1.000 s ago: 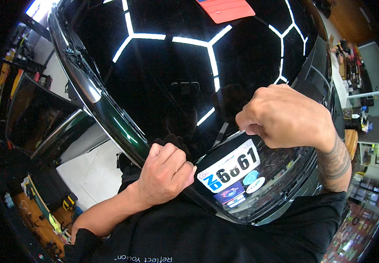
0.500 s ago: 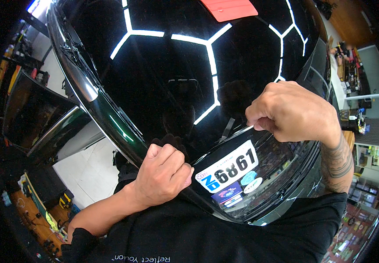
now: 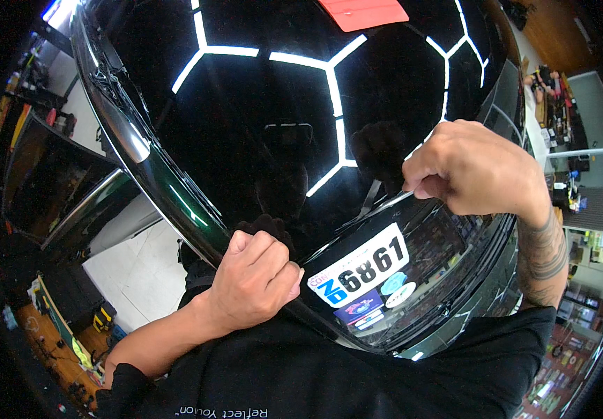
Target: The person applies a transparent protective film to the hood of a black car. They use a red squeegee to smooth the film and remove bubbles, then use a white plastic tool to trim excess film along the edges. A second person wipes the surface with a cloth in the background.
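In front of me is a car's dark, glossy windshield point(image 3: 246, 160). A thin, shiny film edge point(image 3: 385, 204) runs as a taut line between my hands, just above the stickers. My left hand point(image 3: 256, 279) is closed in a pinch at the lower left end of this line, by the dark green pillar point(image 3: 183, 192). At the upper right end, my right hand point(image 3: 479, 167) pinches the film between thumb and bent forefinger. How much film is inside the fists is hidden. A white rectangular sticker point(image 3: 361, 265) with dark characters sits below the film edge.
A flat red card-like squeegee point(image 3: 368, 12) lies on the glass at the top. Smaller stickers point(image 3: 359, 309) sit beside the white one. Wiper parts point(image 3: 109, 66) run along the left edge. An open car door point(image 3: 71, 188) stands at left, and shelves point(image 3: 563, 105) at right.
My right hand has shifted slightly right and up, still pinching the film edge. My left hand has barely moved, keeping its grip. The whole view has drifted slightly left.
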Tool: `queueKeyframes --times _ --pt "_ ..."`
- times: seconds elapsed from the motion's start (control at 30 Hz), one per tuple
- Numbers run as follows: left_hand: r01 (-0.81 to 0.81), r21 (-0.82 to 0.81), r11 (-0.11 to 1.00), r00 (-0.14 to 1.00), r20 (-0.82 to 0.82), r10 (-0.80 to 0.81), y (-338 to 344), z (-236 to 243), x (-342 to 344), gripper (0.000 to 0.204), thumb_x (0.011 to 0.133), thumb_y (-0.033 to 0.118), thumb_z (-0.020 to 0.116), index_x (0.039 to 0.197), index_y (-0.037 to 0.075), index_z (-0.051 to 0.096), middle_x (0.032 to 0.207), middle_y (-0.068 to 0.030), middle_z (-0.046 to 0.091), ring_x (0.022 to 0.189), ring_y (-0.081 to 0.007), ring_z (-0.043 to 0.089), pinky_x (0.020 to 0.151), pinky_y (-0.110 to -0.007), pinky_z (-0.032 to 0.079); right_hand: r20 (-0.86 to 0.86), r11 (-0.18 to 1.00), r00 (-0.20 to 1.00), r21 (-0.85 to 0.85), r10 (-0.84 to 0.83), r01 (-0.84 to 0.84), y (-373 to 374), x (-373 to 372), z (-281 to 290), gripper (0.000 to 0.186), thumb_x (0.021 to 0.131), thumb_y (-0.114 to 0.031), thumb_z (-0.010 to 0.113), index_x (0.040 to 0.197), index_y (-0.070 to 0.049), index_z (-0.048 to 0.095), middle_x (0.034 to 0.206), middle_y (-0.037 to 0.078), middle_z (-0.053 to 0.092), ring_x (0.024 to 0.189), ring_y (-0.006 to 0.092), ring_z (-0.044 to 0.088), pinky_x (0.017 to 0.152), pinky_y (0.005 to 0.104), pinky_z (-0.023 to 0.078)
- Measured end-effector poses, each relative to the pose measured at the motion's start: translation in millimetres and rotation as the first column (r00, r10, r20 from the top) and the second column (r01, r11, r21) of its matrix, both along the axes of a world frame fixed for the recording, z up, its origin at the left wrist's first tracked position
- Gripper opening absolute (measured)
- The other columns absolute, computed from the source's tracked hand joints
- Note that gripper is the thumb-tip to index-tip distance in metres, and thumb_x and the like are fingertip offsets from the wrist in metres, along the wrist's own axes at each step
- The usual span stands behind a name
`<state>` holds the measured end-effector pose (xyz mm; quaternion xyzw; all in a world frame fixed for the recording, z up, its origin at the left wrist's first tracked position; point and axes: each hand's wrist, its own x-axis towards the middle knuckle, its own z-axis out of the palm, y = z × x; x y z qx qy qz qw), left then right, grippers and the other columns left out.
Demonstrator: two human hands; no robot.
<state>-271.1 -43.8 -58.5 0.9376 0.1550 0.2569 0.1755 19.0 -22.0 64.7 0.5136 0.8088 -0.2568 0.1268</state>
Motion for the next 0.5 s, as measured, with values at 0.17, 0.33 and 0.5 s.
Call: queueKeyframes --times 0.17,0.33,0.5 --pt "0.014 0.009 1.0 1.0 -0.001 -0.014 2 3 3 0.015 0.068 0.009 0.07 0.07 0.004 0.056 0.073 -0.006 0.045 0.072 -0.0199 0.046 0.062 -0.035 0.032 0.066 0.999 0.997 0.041 -0.027 0.025 -3 15 3 0.013 0.068 0.004 0.07 0.075 -0.006 0.071 0.077 0.006 0.07 0.076 0.0214 0.066 0.079 0.0367 0.047" --pt "0.021 0.007 1.0 1.0 -0.004 -0.021 2 4 4 0.015 0.067 0.009 0.07 0.071 0.004 0.058 0.074 -0.0058 0.045 0.072 -0.02 0.046 0.062 -0.035 0.032 0.08 0.998 0.995 0.008 -0.064 0.064 0 25 3 0.015 0.069 0.004 0.07 0.079 -0.008 0.073 0.078 0.005 0.07 0.078 0.0206 0.066 0.081 0.0353 0.045" --pt "0.042 0.009 0.999 0.999 -0.003 -0.042 4 5 6 0.015 0.066 0.01 0.071 0.071 0.004 0.058 0.074 -0.0059 0.045 0.072 -0.0201 0.046 0.062 -0.035 0.032 0.039 0.995 0.994 -0.001 -0.097 0.098 0 38 6 0.015 0.07 0.005 0.068 0.079 -0.007 0.073 0.077 0.005 0.07 0.078 0.0202 0.066 0.082 0.0346 0.045"
